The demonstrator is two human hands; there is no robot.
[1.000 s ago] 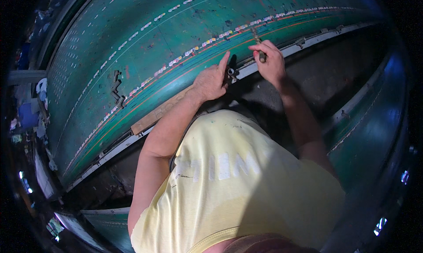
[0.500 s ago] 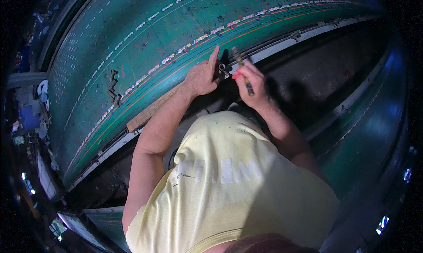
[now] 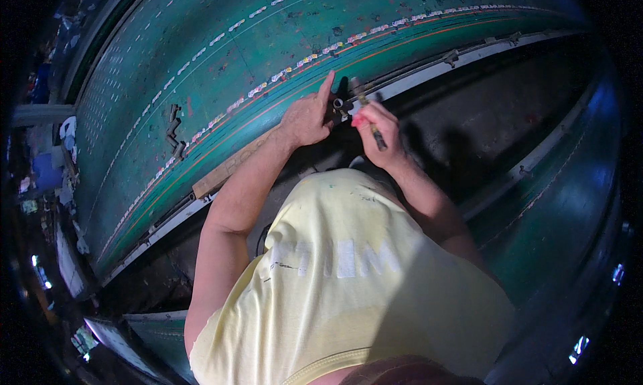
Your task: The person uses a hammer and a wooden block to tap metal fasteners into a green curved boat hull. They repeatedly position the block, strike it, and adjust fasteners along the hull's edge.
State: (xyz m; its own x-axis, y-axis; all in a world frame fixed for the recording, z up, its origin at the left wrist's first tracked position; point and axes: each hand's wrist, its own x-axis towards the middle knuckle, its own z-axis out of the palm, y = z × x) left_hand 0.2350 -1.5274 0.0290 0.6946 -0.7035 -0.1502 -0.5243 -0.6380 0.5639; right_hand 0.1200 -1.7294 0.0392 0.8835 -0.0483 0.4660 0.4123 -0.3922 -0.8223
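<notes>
My left hand (image 3: 308, 115) rests on the edge of a large green metal table (image 3: 221, 63), index finger stretched out, fingers by a small dark metal fitting (image 3: 338, 105) at the table's rim. My right hand (image 3: 378, 132) is closed around a thin dark tool (image 3: 367, 111) with a reddish grip, its tip pointing at that same fitting. Both hands are close together. My yellow shirt (image 3: 348, 278) fills the lower middle.
A wooden strip (image 3: 231, 165) lies along the table edge left of my left hand. A dark zigzag metal piece (image 3: 175, 129) sits on the green surface. A white rail (image 3: 469, 53) runs right along the edge. A dark pit (image 3: 469, 130) lies below it; green curved panel (image 3: 569, 197) at right.
My right hand came down and left with the tool, from out at the right to beside my left hand at the fitting. My left hand stayed on the table edge.
</notes>
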